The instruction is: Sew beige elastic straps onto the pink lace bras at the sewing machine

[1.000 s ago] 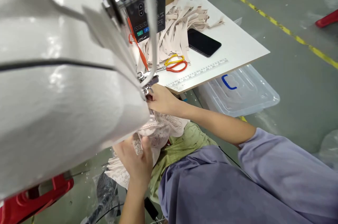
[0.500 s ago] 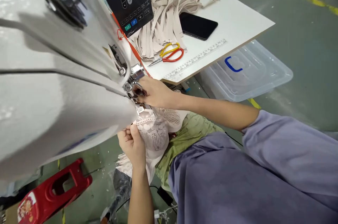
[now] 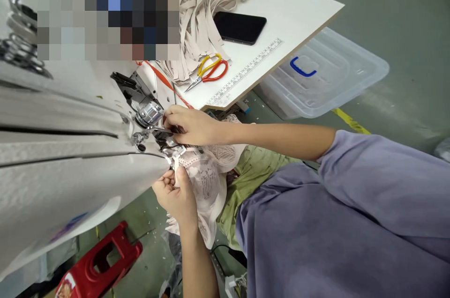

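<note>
Pinching pale lace [image 3: 206, 178] by its edge, left hand [image 3: 180, 199]

Loose lavender-grey top [image 3: 316, 232] with a wide, creased short sleeve [image 3: 379, 171]

Grey-green floor [image 3: 393, 21], flecked with pale bits and faintly shiny toward the right, marked with yellow tape [image 3: 351, 121]. White worktop [image 3: 305, 10] with a brown edge, partly hiding a clear lidded box [image 3: 344, 75] with a blue handle [image 3: 301, 71]. Red plastic stool [image 3: 82, 273] at lower left.
</note>
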The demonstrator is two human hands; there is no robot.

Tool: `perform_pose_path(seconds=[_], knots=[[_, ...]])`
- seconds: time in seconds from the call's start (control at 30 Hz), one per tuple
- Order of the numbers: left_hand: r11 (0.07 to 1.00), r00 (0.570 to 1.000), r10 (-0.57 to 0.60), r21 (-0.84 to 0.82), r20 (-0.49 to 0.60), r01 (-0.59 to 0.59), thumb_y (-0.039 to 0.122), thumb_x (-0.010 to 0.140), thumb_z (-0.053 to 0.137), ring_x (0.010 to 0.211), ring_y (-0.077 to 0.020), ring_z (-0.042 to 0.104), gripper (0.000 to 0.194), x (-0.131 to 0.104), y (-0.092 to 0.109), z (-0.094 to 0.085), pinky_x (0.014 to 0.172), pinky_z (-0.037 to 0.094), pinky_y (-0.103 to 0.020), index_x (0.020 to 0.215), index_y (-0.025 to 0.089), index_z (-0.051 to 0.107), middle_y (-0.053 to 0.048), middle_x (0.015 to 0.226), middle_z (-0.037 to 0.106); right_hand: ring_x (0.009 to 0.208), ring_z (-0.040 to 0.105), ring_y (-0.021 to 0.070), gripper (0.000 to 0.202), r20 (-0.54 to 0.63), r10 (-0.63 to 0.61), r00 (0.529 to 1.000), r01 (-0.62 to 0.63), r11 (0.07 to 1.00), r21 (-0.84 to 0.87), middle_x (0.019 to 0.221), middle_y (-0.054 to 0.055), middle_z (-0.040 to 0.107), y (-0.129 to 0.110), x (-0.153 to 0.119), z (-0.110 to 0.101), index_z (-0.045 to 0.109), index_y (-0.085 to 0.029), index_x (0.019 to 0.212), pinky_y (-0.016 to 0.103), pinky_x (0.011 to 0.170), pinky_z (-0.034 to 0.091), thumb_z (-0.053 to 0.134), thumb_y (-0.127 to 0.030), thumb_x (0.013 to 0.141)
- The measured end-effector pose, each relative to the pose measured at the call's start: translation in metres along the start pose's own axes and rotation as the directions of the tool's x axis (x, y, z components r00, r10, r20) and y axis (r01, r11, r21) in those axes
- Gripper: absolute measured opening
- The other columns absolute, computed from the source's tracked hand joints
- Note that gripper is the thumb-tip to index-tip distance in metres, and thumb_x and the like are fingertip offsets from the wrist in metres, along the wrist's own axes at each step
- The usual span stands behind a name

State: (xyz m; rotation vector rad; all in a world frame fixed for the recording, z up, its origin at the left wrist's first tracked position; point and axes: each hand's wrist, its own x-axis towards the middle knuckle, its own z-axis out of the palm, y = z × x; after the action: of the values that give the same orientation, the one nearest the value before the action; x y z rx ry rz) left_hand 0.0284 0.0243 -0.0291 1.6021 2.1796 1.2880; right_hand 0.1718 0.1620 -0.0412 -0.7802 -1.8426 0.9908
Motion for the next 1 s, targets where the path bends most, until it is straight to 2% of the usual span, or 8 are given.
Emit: perform_pose_path(seconds=[0.23, 0.4, 0.47, 0.57, 0.67, 0.77, 0.87, 1.0], knots=[[0.999, 0.999, 0.016, 0.046, 0.037, -0.017, 0.038, 0.081, 0.070, 0.074, -0.0124, 0.056, 0.026, -0.001, 0.004, -0.001, 0.070, 0.048, -0.026, 0.093, 0.020, 0.055, 0.001, 0.087, 0.054, 0.086, 0.055, 0.0140, 0.007, -0.009, 0.010, 1.000, -0.009, 0.999, 0.036, 0.109, 0.005, 0.058, 0.000, -0.001, -0.004, 0.060, -0.015, 0.087, 0.027, 0.078, 0.041, 0.059, -0.011, 0.082], [0.981, 0.963, -0.178, 0.112, 0.202, 0.158, 0.051, 0.084, 0.066, 0.075, -0.0161, 0.058, 0.037, 0.002, -0.004, -0.014, 0.072, 0.047, -0.029, 0.102, 0.019, 0.061, 0.000, 0.087, 0.061, 0.089, 0.055, 0.0147, 0.007, -0.012, 0.012, 1.000, -0.011, 0.999, 0.043, 0.110, 0.006, 0.058, 0.001, 0.000, -0.001, 0.060, -0.015, 0.086, 0.028, 0.078, 0.040, 0.059, -0.011, 0.081], [0.940, 0.857, -0.315, 0.006, 0.407, 0.342, 0.061, 0.085, 0.061, 0.084, -0.0204, 0.063, 0.046, -0.003, -0.009, -0.016, 0.079, 0.050, -0.032, 0.103, 0.019, 0.065, -0.002, 0.087, 0.065, 0.086, 0.055, 0.0139, 0.005, -0.004, 0.021, 1.000, -0.021, 0.998, 0.056, 0.108, 0.005, 0.057, -0.002, -0.001, -0.003, 0.059, -0.015, 0.085, 0.028, 0.077, 0.040, 0.060, -0.012, 0.081], [0.776, 0.634, -0.364, -0.155, 0.682, 0.612, 0.079, 0.074, 0.061, 0.097, -0.0302, 0.068, 0.066, -0.029, -0.017, -0.006, 0.087, 0.053, -0.040, 0.096, 0.017, 0.069, -0.008, 0.085, 0.070, 0.079, 0.052, 0.0123, 0.004, 0.053, 0.101, 0.994, -0.106, 0.989, 0.101, 0.098, 0.003, 0.057, -0.015, -0.008, -0.017, 0.058, -0.016, 0.083, 0.027, 0.072, 0.040, 0.062, -0.018, 0.083], [0.731, 0.499, -0.299, -0.141, 0.813, 0.668, 0.090, 0.068, 0.054, 0.102, -0.0346, 0.068, 0.081, -0.073, -0.023, 0.022, 0.088, 0.053, -0.046, 0.098, 0.017, 0.071, -0.013, 0.088, 0.072, 0.068, 0.050, 0.0109, 0.007, 0.205, 0.229, 0.952, -0.274, 0.934, 0.231, 0.083, 0.000, 0.058, -0.030, -0.024, -0.038, 0.056, -0.019, 0.083, 0.026, 0.063, 0.039, 0.061, -0.023, 0.087], [0.747, 0.372, -0.206, -0.101, 0.905, 0.657, 0.091, 0.073, 0.046, 0.099, -0.0331, 0.068, 0.082, -0.106, -0.026, 0.047, 0.086, 0.053, -0.046, 0.098, 0.017, 0.071, -0.015, 0.090, 0.073, 0.070, 0.061, 0.0129, 0.008, 0.368, 0.365, 0.855, -0.509, 0.722, 0.468, 0.087, 0.002, 0.068, -0.025, -0.049, -0.050, 0.060, -0.020, 0.092, 0.026, 0.061, 0.046, 0.061, -0.027, 0.089], [0.777, 0.364, -0.161, -0.109, 0.917, 0.619, 0.081, 0.073, 0.061, 0.087, -0.0286, 0.067, 0.069, -0.110, -0.032, 0.048, 0.080, 0.053, -0.041, 0.090, 0.015, 0.072, -0.011, 0.085, 0.072, 0.065, 0.064, 0.0159, 0.014, 0.243, 0.661, 0.710, -0.634, 0.450, 0.629, 0.079, 0.006, 0.070, 0.007, -0.077, -0.056, 0.060, -0.017, 0.079, 0.028, 0.058, 0.050, 0.072, -0.025, 0.078], [0.843, 0.473, -0.214, -0.082, 0.855, 0.531, 0.058, 0.076, 0.070, 0.067, -0.0212, 0.058, 0.042, -0.092, -0.059, 0.006, 0.067, 0.046, -0.033, 0.068, 0.017, 0.069, -0.004, 0.065, 0.065, 0.048, 0.044, 0.0078, 0.030, -0.112, 0.779, 0.617, -0.543, 0.525, 0.655, 0.055, -0.005, 0.051, 0.053, -0.110, -0.083, 0.044, -0.022, 0.067, 0.025, 0.051, 0.041, 0.073, -0.029, 0.072]])
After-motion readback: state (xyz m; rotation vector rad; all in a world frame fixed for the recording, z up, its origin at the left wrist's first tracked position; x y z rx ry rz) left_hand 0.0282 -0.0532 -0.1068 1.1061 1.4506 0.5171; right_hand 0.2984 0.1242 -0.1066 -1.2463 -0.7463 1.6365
